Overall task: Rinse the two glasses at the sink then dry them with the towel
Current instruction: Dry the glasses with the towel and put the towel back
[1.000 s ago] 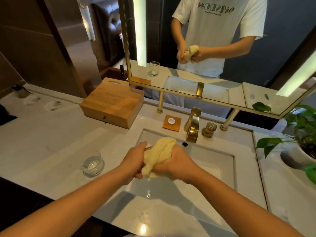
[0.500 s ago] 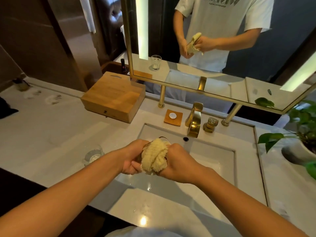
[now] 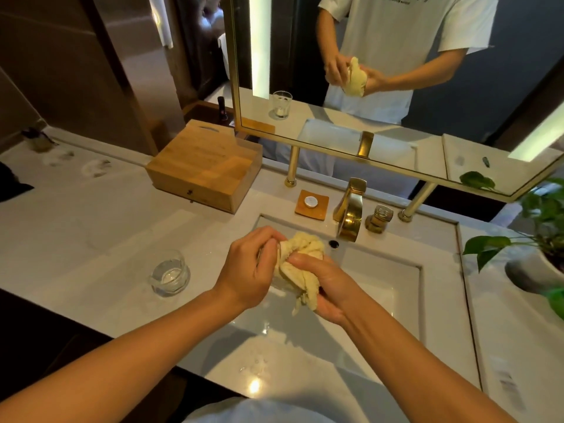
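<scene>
You are standing in a bathroom, at a vanity; a white sink (image 3: 396,279) is set into the pale stone tabletop (image 3: 91,227), with a gold faucet (image 3: 349,215) and a matching knob (image 3: 378,218) behind it; a gold-framed mirror (image 3: 488,87) with lit strips (image 3: 259,44) stands on gold posts (image 3: 291,166) above; a wooden box (image 3: 207,169), a small wooden dish (image 3: 312,204) and a potted plant (image 3: 543,209) sit on the tabletop.

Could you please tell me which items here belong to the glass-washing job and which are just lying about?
In the job: towel, gripped by left hand and right hand; glass on the counter; sink; faucet.
Lying about: wooden box; coaster; potted plant.
</scene>
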